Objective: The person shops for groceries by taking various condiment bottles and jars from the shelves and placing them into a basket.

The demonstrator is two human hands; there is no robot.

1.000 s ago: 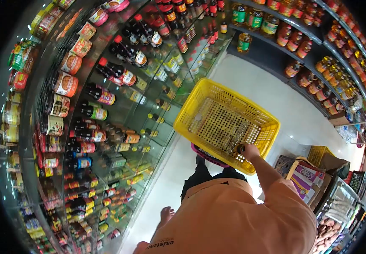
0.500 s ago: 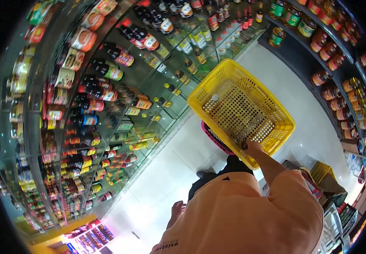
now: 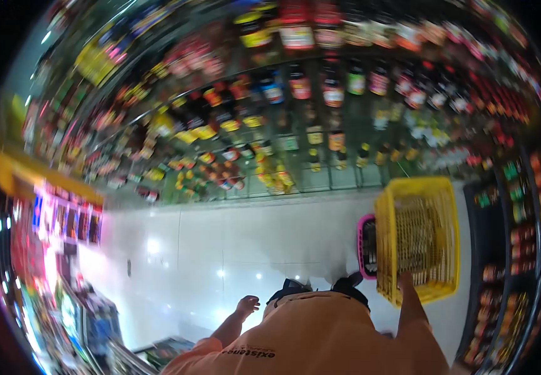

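Note:
My right hand [image 3: 404, 281] is closed on the near rim of a yellow plastic basket [image 3: 449, 237] with perforated sides. The basket hangs tilted at my right, and its inside looks bare, though motion blurs it. A pink-rimmed dark basket [image 3: 362, 250] shows partly behind it, low near my feet. On the other side, my left hand [image 3: 247, 305] hangs over the floor with nothing in it, its fingers loosely curled and a little apart.
Glass shelves with several rows of sauce bottles [image 3: 332, 90] run along the far side. A dark rack of jars [image 3: 522, 234] stands at the right. Lit displays [image 3: 73, 222] are at the left. Pale tiled floor [image 3: 205, 244] lies between.
My view has swung to the left, so the bottle shelves now lie straight across in front. The yellow basket, still in my right hand, appears farther right and lower.

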